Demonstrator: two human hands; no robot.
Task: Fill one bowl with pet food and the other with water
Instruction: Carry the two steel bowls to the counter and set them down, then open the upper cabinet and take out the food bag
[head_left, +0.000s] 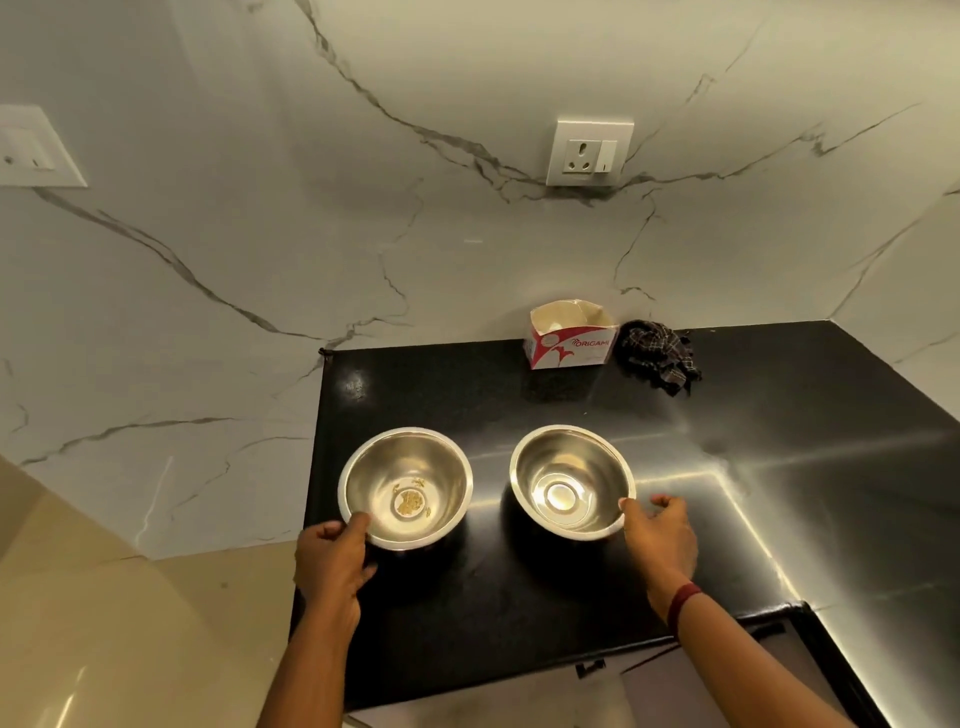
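Wall: white marble (467, 234) with grey veins, behind and to the left of the bench.
Bench: glossy black top (753, 467), streaked with light on its right half.
Left bowl: steel (441, 483), upright, close to the bench's left edge and towards the front. A few golden-brown bits (410, 501) lie on its bottom.
Right bowl: steel (571, 457), upright, just beside the left bowl and apart from it, the same way back from the front edge. Its bottom shines; I cannot tell whether it holds water.
Left hand: it (332, 558) grips the left bowl at the near rim, thumb (358, 521) hooked inside, fingers curled outside.
Right hand: it (660, 535) is loosely spread, thumb tip (627, 505) touching the right bowl's near-right rim, the fingers off the bowl.
Box: white and red carton (569, 345), top open, at the back edge against the wall.
Cloth: dark checked rag (657, 356), crumpled, touching the box's right side.
Sockets: one plate (589, 153) above the box, another (31, 148) far left.
Band: dark red (683, 603), on the right wrist.
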